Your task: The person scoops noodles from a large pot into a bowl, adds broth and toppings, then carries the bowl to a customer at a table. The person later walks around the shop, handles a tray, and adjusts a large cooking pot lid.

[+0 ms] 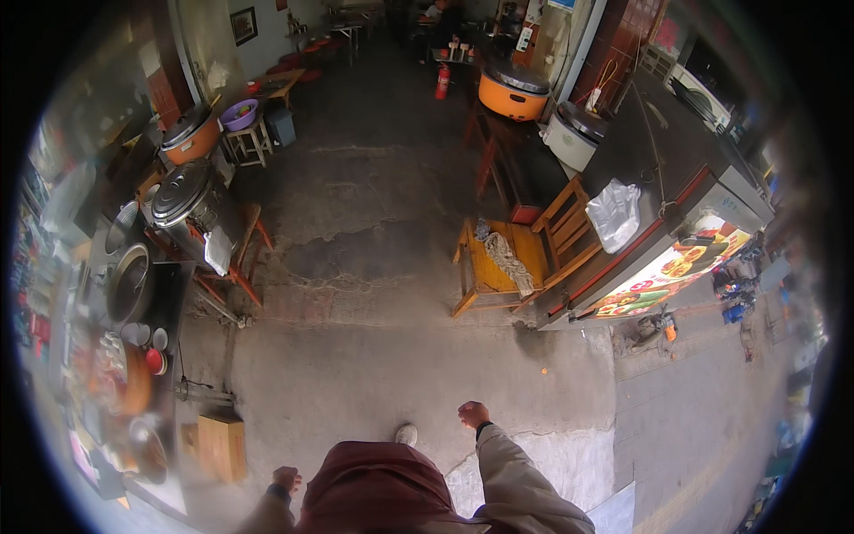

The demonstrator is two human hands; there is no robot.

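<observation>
My right hand (474,414) hangs forward of my body over the concrete floor (413,360), its fingers curled, with nothing visible in it. Low at the left, my left hand (287,479) is also loosely curled and touches nothing that I can see. A cardboard box (223,447) on the floor is the nearest thing to it. Between my hands is a dark red apron (373,477), and one light shoe (406,434) shows beyond it. Ahead to the right, a wooden chair (510,257) bears a crumpled cloth (508,262).
At left, a counter (170,287) carries pots and bowls; a lidded steel pot (193,200) stands beyond it. A food stall (640,260) with a lit picture panel borders the right. Farther in are an orange cooker (512,97), a white cooker (570,140) and a fire extinguisher (442,81).
</observation>
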